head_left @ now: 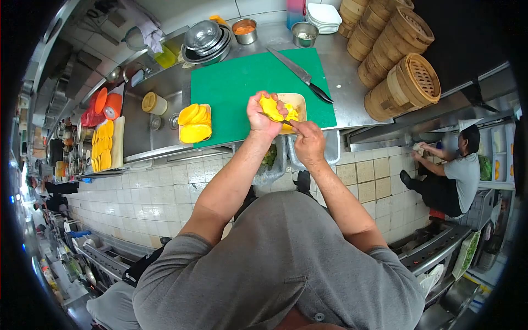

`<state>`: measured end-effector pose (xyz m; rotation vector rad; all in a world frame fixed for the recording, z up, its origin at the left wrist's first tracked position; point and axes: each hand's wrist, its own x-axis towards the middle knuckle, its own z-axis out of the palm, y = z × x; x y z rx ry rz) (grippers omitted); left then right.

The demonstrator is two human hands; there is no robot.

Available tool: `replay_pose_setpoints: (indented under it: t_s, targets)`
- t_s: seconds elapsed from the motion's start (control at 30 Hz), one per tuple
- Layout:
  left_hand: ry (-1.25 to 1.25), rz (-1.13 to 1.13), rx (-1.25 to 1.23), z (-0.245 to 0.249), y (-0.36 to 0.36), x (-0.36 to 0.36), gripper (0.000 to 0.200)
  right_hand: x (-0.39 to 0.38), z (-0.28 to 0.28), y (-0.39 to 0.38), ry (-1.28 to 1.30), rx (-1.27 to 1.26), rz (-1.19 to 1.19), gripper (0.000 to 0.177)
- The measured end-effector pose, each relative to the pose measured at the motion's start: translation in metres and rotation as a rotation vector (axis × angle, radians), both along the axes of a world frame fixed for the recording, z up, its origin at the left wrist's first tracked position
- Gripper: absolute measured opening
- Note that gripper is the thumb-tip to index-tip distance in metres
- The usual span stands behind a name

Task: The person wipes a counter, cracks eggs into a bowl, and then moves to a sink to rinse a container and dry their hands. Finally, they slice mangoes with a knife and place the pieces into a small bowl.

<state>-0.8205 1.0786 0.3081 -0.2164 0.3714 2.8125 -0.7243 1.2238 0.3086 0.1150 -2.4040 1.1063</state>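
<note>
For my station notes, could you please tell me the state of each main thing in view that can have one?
Left hand, closed around yellow piece
Right hand, gripping dark tool
Large knife, lying on green board
Yellow slices, piled
Metal bowls, nested
White plates, stacked
Bamboo steamers, stacked
Metal pot, uncovered, orange contents inside

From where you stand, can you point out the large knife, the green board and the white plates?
Large knife [297, 72]: head view, on the blade near the handle.
Green board [231, 82]: head view, bare surface.
White plates [324, 13]: head view, top plate.
</note>
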Motion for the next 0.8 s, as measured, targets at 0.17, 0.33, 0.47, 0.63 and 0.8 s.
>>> replay_pose_setpoints:
  t_s: [0.17,0.33,0.47,0.63,0.8]
  targets:
    - [-0.039,0.015,-0.045,-0.008,0.006,0.003,0.013,-0.001,0.002,-0.008,-0.051,-0.096,0.001,0.022]
    - [0.034,0.009,-0.215,-0.006,0.008,-0.001,0.029,-0.001,-0.006,-0.012,-0.095,-0.126,-0.018,0.017]
    - [0.055,-0.135,-0.297,-0.006,0.001,-0.01,0.053,-0.003,-0.004,-0.012,-0.144,-0.144,-0.02,0.014]
    - [0.102,-0.211,-0.316,-0.03,-0.002,-0.02,0.072,-0.009,-0.014,-0.013,-0.168,-0.176,-0.021,0.014]
    - [-0.15,-0.257,-0.384,-0.013,0.005,-0.012,0.088,-0.026,-0.021,0.0,-0.29,-0.282,0.029,0.014]
